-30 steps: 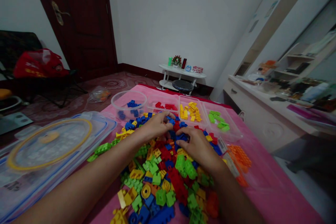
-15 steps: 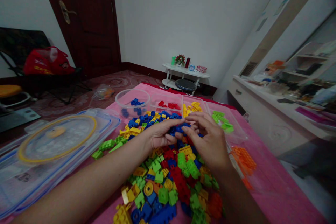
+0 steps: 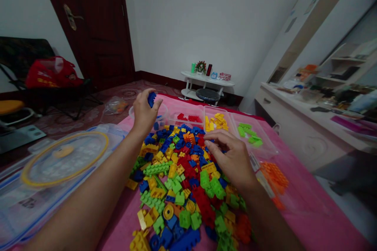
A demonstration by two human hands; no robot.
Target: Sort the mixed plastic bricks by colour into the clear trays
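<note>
My left hand (image 3: 145,112) is raised over the round clear bowl (image 3: 162,110) of blue bricks, fingers closed on a blue brick (image 3: 151,98). My right hand (image 3: 231,157) hovers low over the far side of the pile of mixed coloured bricks (image 3: 185,180), fingers curled loosely; I cannot make out anything in them. The pile spreads across the pink cloth (image 3: 297,211) between my forearms.
Clear trays hold red bricks (image 3: 188,118), yellow bricks (image 3: 216,122) and green bricks (image 3: 250,135). Orange bricks (image 3: 272,176) lie at the right. A large clear lidded box (image 3: 59,160) sits at the left. Behind are a door, a white side table and a dresser.
My left hand has lifted away from the pile toward the round bowl with a blue brick. My right hand has stayed over the pile, dropping slightly.
</note>
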